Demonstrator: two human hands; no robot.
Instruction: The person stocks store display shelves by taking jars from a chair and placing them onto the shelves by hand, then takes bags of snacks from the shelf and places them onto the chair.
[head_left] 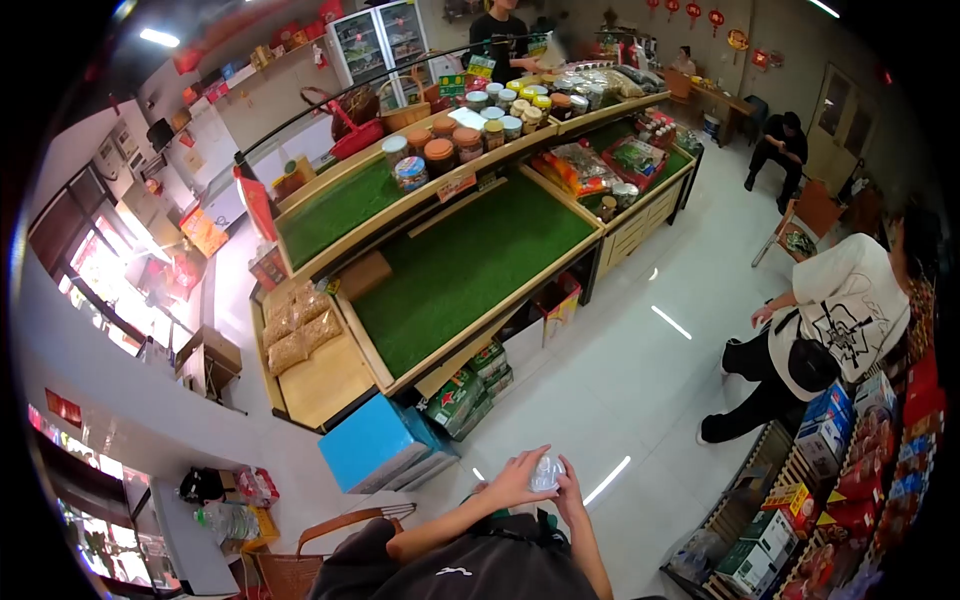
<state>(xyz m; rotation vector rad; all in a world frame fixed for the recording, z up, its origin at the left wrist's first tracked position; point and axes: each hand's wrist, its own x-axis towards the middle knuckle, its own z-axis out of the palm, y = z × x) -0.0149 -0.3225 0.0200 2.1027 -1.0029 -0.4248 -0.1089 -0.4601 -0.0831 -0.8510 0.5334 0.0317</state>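
Clear container (547,473), or something small and see-through much like one, sits between my two hands, held up in front of my dark shirt (470,560) and above the pale floor (560,400). My left hand (517,480) closes on it from one side, fingers reaching along its upper edge; my right hand (570,492) closes on it from the other. Both grips are on it, though I cannot tell how hard either one presses, nor whether it has a lid or anything inside.

The step in hand, as I judge it, is holding or handling it two-handed, clear of every surface. Whatever the move, it seems to call for even, light pressure from both sides, since a thin wall could dent or slip; letting one hand go would ask the other to take the whole weight first.

Ahead of me and well apart from the container stands the display stand, its green matting (480,270) sloping toward me. A blue box (370,440) rests by its near corner, beside green cartons (460,400). Off to my right, a person in a white top (850,310) stands near the stocked shelves.
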